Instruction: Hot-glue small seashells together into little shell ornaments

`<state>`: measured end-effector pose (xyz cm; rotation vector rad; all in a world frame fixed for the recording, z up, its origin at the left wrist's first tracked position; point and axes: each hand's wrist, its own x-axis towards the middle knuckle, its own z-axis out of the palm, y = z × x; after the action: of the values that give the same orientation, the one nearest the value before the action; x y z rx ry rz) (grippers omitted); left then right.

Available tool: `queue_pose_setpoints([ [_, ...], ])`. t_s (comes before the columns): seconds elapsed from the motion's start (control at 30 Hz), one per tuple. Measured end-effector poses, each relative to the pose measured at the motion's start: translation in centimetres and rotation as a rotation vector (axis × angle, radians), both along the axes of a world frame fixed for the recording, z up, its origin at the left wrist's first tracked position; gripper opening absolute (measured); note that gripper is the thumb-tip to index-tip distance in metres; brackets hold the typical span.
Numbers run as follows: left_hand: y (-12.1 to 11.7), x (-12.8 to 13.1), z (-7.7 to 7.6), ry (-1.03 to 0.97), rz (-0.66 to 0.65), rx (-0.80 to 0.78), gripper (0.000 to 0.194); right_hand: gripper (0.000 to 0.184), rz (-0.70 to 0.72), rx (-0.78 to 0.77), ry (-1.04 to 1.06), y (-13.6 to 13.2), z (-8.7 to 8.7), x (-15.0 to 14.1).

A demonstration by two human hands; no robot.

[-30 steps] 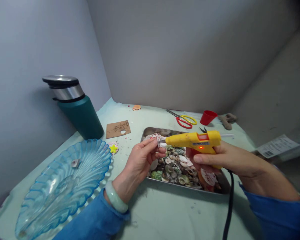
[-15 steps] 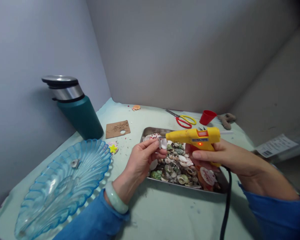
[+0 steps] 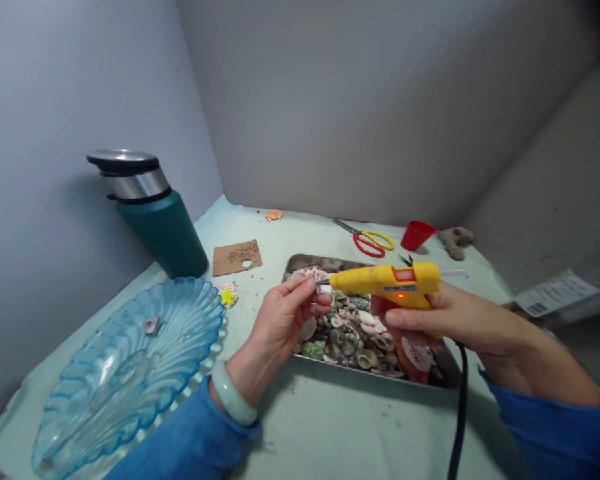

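My right hand (image 3: 423, 317) is wrapped round a yellow hot glue gun (image 3: 375, 279), its orange light lit and a glue stick jutting from the back. The nozzle points left and meets a small whitish shell piece (image 3: 325, 289) pinched between the thumb and fingers of my left hand (image 3: 287, 310). My fingers hide part of that piece. Beneath both hands lies a metal tray (image 3: 340, 367) filled with many shells (image 3: 347, 340), green, white and brown. To the left, a blue scalloped glass dish (image 3: 130, 373) holds a small grey shell piece (image 3: 151, 325).
A teal bottle (image 3: 165, 230) stands behind the dish. Brown cardboard (image 3: 230, 259), a yellow flower piece (image 3: 227, 296) and an orange shell (image 3: 274, 215) lie nearby. Scissors (image 3: 367, 240), a red cup (image 3: 417, 235) and a grey lump (image 3: 455, 241) are at the back. The gun's black cord (image 3: 460, 413) runs down.
The glue gun's nozzle has dipped and come left onto the shell piece in my left hand. That piece has tilted so less of its white face shows.
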<state>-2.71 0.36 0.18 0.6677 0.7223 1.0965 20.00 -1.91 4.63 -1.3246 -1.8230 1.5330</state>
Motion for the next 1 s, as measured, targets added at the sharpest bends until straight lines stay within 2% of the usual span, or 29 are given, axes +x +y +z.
queue_pose_setpoints([
  [0.2,0.05,-0.04,0.05,-0.026,-0.001,-0.008,0.020,0.031,0.029,0.029,-0.003,0.01,0.11,0.06],
  [0.53,-0.07,-0.07,-0.04,0.005,-0.035,-0.004,0.016,0.031,-0.039,0.026,0.002,-0.01,-0.03,-0.05],
  [0.77,0.04,-0.08,0.02,-0.024,-0.028,-0.005,0.015,0.033,-0.031,-0.019,-0.021,-0.02,-0.18,0.33],
  [1.0,-0.09,-0.12,-0.02,-0.017,-0.030,-0.009,0.014,0.031,-0.035,0.015,0.000,0.04,-0.17,0.22],
])
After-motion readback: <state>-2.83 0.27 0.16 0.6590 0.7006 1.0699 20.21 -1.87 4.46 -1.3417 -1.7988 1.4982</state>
